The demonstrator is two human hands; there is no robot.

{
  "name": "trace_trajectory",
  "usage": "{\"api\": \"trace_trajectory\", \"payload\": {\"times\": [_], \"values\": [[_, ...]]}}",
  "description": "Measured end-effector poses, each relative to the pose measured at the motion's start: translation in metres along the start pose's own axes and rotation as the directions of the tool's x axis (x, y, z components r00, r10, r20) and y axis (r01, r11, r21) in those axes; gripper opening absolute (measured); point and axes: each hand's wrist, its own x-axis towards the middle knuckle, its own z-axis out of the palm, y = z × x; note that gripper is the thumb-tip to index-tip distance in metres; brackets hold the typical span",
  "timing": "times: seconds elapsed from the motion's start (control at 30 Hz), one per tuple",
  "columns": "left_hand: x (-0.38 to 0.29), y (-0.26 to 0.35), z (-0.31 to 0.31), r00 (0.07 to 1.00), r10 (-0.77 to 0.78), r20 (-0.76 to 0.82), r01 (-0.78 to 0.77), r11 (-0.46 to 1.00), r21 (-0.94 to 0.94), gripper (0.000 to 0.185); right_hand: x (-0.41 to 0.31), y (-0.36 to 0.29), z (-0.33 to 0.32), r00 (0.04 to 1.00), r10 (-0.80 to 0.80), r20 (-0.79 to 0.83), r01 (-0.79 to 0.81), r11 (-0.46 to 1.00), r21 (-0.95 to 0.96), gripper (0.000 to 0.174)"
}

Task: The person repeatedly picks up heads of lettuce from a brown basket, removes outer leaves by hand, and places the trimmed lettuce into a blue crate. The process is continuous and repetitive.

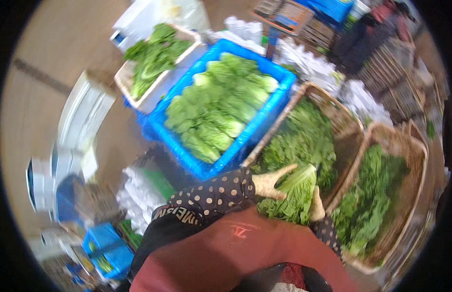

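Close to my body, my left hand (271, 182) in a pale glove has its thumb and fingers spread at the left side of a head of romaine lettuce (299, 193). At the lettuce's right side is my right hand (316, 208), also gloved and partly hidden; its grip cannot be made out. Both lie over the near end of a brown crate (271, 129) of loose leafy greens (302, 138). To the left, rows of lettuce heads (218, 106) fill a crate lined with blue plastic (160, 126).
A second brown crate (423, 171) with greens stands at the right. Beyond the blue-lined crate are a white foam box (123, 82) of greens and a scale display (282, 16). White sacks (302, 60) lie behind the crates. Another person (372, 36) is at the upper right.
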Motion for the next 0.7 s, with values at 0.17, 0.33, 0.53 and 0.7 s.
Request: {"api": "trace_trajectory", "payload": {"times": [0.17, 0.33, 0.53, 0.7], "values": [[-0.047, -0.009, 0.012, 0.919, -0.213, -0.331, 0.024, 0.870, -0.492, 0.133, 0.058, -0.003, 0.047, 0.983, 0.076, 0.169, -0.074, 0.997, -0.017, 0.080], [-0.131, 0.012, -0.049, 0.680, 0.141, -0.720, -0.605, 0.663, -0.441, 0.112, 0.214, -0.027, 0.166, 0.950, -0.115, 0.290, 0.297, 0.618, -0.727, 0.069], [-0.291, 0.029, -0.070, 0.313, -0.235, -0.920, -0.730, 0.560, -0.392, 0.091, 0.377, 0.101, 0.347, 0.847, -0.343, 0.405, 0.460, 0.092, -0.883, 0.105], [-0.316, 0.034, -0.112, 0.044, -0.218, -0.975, -0.670, 0.717, -0.191, 0.084, 0.444, 0.170, 0.350, 0.923, -0.192, 0.334, 0.283, -0.253, -0.925, 0.117]]}}
